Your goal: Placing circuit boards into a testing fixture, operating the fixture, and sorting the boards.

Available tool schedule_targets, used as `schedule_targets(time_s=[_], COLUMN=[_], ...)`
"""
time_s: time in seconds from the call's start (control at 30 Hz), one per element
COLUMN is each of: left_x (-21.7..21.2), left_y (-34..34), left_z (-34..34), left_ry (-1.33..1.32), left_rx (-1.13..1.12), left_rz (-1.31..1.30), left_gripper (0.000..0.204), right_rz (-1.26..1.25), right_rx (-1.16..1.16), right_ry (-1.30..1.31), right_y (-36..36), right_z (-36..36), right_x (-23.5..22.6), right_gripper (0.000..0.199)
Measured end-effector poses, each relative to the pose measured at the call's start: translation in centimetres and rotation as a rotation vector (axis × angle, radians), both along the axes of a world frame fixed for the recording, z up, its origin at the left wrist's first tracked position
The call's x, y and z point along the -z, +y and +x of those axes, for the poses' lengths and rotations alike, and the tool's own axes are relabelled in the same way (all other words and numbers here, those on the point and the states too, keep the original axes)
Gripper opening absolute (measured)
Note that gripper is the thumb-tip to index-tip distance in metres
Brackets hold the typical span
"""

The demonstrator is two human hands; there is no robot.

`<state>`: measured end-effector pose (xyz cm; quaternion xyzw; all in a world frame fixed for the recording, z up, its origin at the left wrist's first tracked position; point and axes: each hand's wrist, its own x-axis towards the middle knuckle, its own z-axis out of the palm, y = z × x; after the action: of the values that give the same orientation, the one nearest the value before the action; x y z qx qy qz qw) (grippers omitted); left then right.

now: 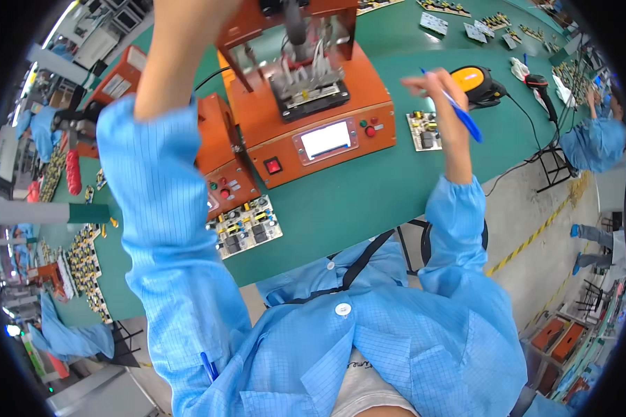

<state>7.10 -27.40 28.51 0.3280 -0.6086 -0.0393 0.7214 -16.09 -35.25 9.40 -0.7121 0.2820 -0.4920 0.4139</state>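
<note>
My left arm reaches up to the top of the orange test machine (320, 135). There my left hand (198, 14) is cut off by the upper edge, so its fingers do not show. In the machine's fixture (313, 97), beneath a press with several wires, sits a dark block with a circuit board seemingly in it. My right hand (444, 94) is raised over the bench, closed around a blue pen (470, 126), with its index finger pointing left. Below that hand a small circuit board (422, 132) lies on the green bench, partly covered by my wrist.
A second orange machine (222, 184) stands at the left, a panel of circuit boards (249, 228) before it. Beyond my right hand lie a yellow-and-black scanner (469, 80) and a red-and-black scanner (538, 85), with trailing cables. Another person in blue (595, 142) works at the far right.
</note>
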Motion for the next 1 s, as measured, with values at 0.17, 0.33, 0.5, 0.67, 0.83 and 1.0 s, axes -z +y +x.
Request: schedule_targets(time_s=[0.17,0.33,0.5,0.67,0.83,1.0], left_x=[7.6,9.9,14.6,22.3,26.5,27.6], left_y=[4.4,10.3,17.9,23.4,24.9,25.5], left_z=[1.1,0.0,-0.3,-2.2,-4.9,-4.4], left_ry=[-0.853,-0.992,-0.978,-0.577,-0.493,-0.425], left_rx=[-0.439,-0.291,-0.108,-0.211,-0.308,-0.451], left_rz=[-0.083,0.238,0.416,0.702,0.650,0.573], left_gripper=[0.047,0.058,0.047,0.040,0.033,0.031], right_rz=[0.146,-0.255,-0.255,-0.278,-0.318,-0.317], right_rx=[0.345,0.584,0.623,0.686,0.683,0.619], right_ry=[0.086,0.592,0.536,0.525,0.553,0.535], right_y=[3.2,4.9,1.2,-2.8,-3.5,-3.4], right_z=[-6.2,-5.3,-5.9,-7.9,-8.0,-7.0], right_x=[3.7,7.6,8.3,8.1,8.3,7.7], right_gripper=[0.028,0.038,0.034,0.034,0.036,0.036])
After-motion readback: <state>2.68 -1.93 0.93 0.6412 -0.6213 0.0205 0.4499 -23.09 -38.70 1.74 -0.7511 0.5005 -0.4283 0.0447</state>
